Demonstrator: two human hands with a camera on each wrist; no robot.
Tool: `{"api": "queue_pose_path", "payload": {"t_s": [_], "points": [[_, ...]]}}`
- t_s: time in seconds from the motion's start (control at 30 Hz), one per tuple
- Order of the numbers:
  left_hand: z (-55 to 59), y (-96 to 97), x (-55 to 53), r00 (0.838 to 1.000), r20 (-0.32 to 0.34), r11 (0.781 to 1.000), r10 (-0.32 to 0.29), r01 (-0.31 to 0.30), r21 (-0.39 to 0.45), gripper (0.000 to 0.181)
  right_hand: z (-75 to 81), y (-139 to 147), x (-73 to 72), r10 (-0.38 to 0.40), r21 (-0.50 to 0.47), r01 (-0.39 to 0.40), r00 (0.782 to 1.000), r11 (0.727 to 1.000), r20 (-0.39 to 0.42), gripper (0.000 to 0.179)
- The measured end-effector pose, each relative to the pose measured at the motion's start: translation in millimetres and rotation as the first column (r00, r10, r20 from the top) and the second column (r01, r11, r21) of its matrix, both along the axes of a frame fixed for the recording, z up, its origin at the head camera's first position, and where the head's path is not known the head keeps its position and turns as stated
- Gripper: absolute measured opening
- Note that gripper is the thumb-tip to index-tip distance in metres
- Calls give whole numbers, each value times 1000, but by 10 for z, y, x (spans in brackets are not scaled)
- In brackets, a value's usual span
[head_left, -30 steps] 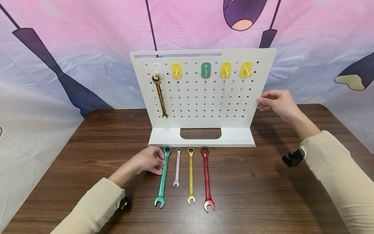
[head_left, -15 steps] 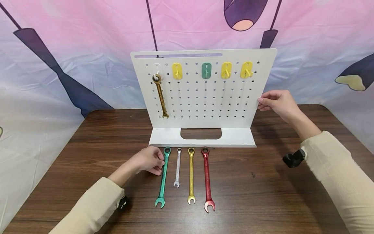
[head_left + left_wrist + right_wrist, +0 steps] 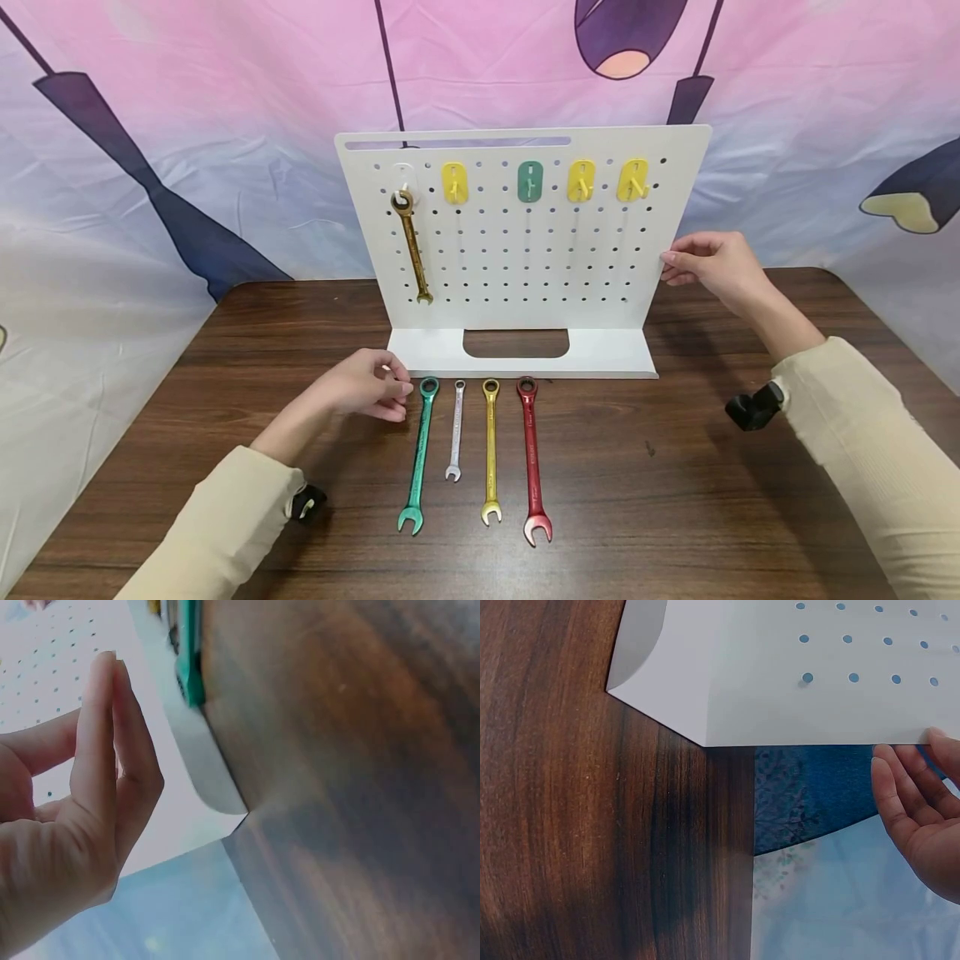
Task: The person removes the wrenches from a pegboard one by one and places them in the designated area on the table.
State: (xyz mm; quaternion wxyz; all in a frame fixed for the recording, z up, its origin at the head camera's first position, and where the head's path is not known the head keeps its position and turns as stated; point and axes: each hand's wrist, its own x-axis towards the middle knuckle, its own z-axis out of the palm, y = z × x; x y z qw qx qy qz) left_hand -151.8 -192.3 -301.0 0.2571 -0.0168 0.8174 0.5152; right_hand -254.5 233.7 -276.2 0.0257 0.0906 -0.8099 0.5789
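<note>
My left hand (image 3: pixel 365 385) hovers beside the ring end of a green combination wrench (image 3: pixel 420 458), holding nothing, its fingers loosely bent. In the left wrist view that green wrench (image 3: pixel 192 660) lies beyond the fingertips, apart from them. A small silver wrench (image 3: pixel 456 433), a yellow wrench (image 3: pixel 491 454) and a red wrench (image 3: pixel 532 462) lie in a row to its right, ring ends toward the board. My right hand (image 3: pixel 716 262) pinches the right edge of a white pegboard (image 3: pixel 517 242) between thumb and fingers. A bronze-coloured wrench (image 3: pixel 412 250) hangs from the board's white hook (image 3: pixel 402 179).
Along the board's upper part sit several more hooks: a yellow hook (image 3: pixel 454 182) at left, a green hook (image 3: pixel 530 182) mid-board and two yellow ones at right. The board's base (image 3: pixel 600 354) stands on a dark wooden table (image 3: pixel 637 500). Behind hangs a printed cloth (image 3: pixel 262 125).
My left hand has come off the green wrench and moved up and to the left. The green wrench stays in place, and the right hand keeps its grip on the board.
</note>
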Motion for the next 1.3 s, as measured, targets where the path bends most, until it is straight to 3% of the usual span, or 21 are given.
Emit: {"api": "queue_pose_path", "payload": {"t_s": [0.47,0.8,1.1,1.3], "points": [[133,-51,-87,998,-45,999,-37,38,24,16,-21,20,0,-5,26,5,1000,1000,-11,22],[235,-20,-222,993,-114,999,2,3,39,16,-19,15,-2,-14,43,15,1000,999,-12,26],[353,-29,-353,975,-221,1000,25,-25,3,26,-26,10,-21,-9,48,10,1000,999,-17,27],[445,-48,-422,970,-239,999,43,-43,6,34,-11,1,-12,-1,26,2,1000,1000,-15,24]]}}
